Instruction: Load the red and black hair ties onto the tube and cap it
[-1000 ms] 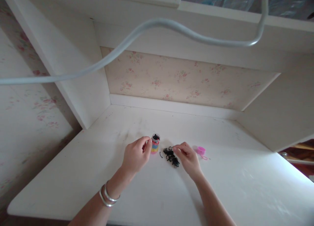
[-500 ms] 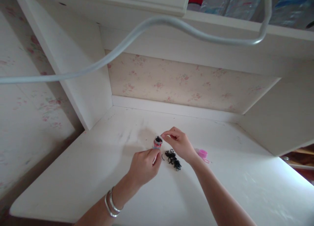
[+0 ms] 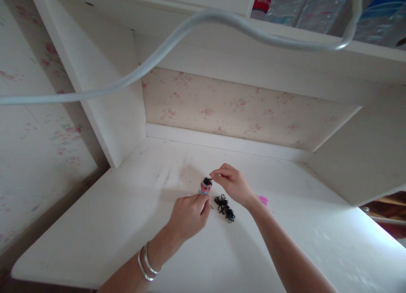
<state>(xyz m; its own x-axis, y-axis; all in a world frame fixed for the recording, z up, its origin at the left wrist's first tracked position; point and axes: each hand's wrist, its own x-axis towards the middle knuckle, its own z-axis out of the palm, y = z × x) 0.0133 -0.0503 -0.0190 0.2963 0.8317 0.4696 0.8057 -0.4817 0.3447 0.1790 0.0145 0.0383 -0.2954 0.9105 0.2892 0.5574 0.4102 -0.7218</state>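
A small jar (image 3: 205, 186) with coloured bands inside and black bands at its mouth stands on the white desk (image 3: 133, 225). My left hand (image 3: 189, 215) is closed around the jar's lower part. My right hand (image 3: 231, 183) hovers just right of the jar's mouth, fingers pinched on a small black elastic band that I can barely see. A heap of black elastic bands (image 3: 224, 207) lies on the desk just below my right hand. A pink lid (image 3: 263, 199) peeks out behind my right wrist.
A grey cable (image 3: 177, 34) loops across the upper view. The desk sits in a white alcove with floral wallpaper (image 3: 241, 109) at the back. Plastic bottles (image 3: 304, 7) stand on the shelf above. Silver bangles circle my left wrist.
My left hand went from beside the jar to gripping it. My right hand rose from the heap of bands to the jar's mouth with a pinched band.
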